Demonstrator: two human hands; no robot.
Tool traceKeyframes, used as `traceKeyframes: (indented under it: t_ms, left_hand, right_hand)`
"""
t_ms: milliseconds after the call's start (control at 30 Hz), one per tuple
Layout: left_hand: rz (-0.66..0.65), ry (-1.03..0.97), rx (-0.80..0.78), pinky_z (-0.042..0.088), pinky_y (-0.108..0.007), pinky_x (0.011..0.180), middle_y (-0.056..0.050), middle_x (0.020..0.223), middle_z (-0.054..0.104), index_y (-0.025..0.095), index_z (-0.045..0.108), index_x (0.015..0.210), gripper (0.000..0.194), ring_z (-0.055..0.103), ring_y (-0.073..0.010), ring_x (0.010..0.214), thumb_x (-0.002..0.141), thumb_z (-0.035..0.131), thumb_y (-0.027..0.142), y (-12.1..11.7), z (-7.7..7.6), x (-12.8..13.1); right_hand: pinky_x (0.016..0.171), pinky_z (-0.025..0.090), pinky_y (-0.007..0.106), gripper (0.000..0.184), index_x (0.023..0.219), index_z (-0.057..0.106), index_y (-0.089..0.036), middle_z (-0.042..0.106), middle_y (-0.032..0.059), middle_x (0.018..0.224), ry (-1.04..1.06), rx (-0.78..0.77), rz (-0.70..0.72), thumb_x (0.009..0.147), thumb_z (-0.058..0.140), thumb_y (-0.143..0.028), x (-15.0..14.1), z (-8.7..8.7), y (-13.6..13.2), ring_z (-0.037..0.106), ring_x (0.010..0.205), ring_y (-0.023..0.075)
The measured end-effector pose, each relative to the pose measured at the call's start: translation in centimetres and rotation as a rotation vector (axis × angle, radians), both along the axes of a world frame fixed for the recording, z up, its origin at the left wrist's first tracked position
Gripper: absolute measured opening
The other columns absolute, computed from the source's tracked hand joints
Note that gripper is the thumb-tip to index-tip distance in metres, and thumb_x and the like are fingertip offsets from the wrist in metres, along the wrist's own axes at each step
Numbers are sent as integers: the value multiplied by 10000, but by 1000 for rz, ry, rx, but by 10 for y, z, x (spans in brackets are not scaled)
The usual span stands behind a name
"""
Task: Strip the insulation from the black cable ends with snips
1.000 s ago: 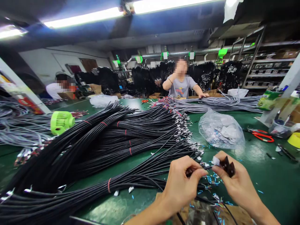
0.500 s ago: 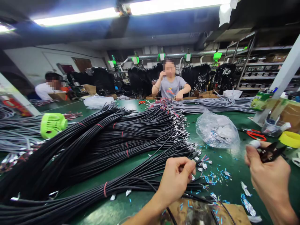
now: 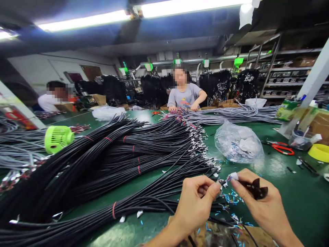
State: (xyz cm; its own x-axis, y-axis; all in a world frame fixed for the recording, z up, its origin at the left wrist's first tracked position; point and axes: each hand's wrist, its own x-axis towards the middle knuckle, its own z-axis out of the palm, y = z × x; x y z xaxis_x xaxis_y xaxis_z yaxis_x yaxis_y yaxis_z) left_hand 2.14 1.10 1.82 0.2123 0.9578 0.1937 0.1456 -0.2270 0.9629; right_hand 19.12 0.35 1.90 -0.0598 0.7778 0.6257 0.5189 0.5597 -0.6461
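Cable (image 3: 222,182) sat above the table (image 3: 295,192): left hand (image 3: 196,199) pinched it behind its coloured wires (image 3: 228,178); right hand (image 3: 259,199), wrapped around a dark tool (image 3: 257,189), met those with fingertips. It looked light and springy, the wires fragile; a 2-finger hold behind them seemed safest.

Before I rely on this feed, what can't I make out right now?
All in the head view:
Black cable: its gripped part hidden by the left hand.
Dark tool: partly covered by the right hand.
Tied black bundle: left end cut off by the left edge.
Scraps in the plastic bag: too small, behind cloudy plastic.
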Motion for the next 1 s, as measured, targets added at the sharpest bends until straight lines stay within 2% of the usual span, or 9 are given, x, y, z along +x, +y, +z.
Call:
traceKeyframes:
  t_ms: [133,200,267,400,533,633,733,900,1000]
  left_hand:
    - [-6,29,63,327,-191,479,-26,636,580,115,675,751,194,459,-105,560,796,613,293,-1,-5,1]
    - [-17,-1,54,317,-188,458,-21,629,559,116,652,729,235,447,-98,542,817,593,326,-1,-8,3]
    - [-75,-86,-31,277,-183,411,18,547,477,123,601,689,341,382,-72,460,849,544,418,0,-9,4]
    - [-187,-259,-234,219,-173,354,70,477,389,146,516,653,469,297,-34,359,777,562,596,2,-8,7]
    - [-169,-293,-274,198,-165,328,72,472,405,145,507,649,499,290,-19,330,732,591,630,2,-5,8]
    - [-136,-303,-260,204,-159,325,71,476,407,142,508,649,502,301,-18,333,724,599,630,2,-4,7]
    - [-125,-312,-235,201,-155,326,70,478,401,139,510,646,503,302,-19,344,721,607,626,3,-5,6]
    - [-99,-309,-211,209,-163,329,54,496,426,132,534,667,495,305,-25,351,721,613,618,3,-6,6]
    - [-72,-266,-166,211,-167,335,52,486,418,133,536,660,453,312,-35,363,743,618,570,2,-6,5]
  right_hand:
    - [397,348,221,128,700,609,-196,483,-31,584,99,-67,-72,815,587,-246,-7,-6,-1,415,454,99]
    - [389,340,225,109,684,603,-197,499,-27,591,152,-67,-106,789,599,-226,-12,-9,-2,422,454,99]
    - [394,356,232,88,682,609,-200,546,-13,605,160,-6,-138,769,620,-200,-16,-10,-4,468,474,111]
    - [460,452,262,98,697,636,-215,638,5,613,5,265,-272,742,669,-134,-19,-14,-9,570,499,137]
    - [580,535,282,210,808,690,-230,722,12,678,-198,630,-415,675,741,-75,-13,-25,-8,669,548,159]
    - [593,536,258,216,862,697,-208,730,14,692,-265,745,-282,703,718,-63,-9,-32,-6,680,560,147]
    - [615,535,245,243,891,677,-191,719,21,726,-265,675,-166,706,699,-36,-9,-31,-7,673,603,141]
    - [400,418,204,89,818,622,-206,601,-3,661,28,267,-172,782,640,-126,-13,-16,-5,550,502,106]
    - [371,387,197,32,804,613,-209,596,4,681,45,160,-121,805,621,-178,-11,-13,-3,565,531,119]
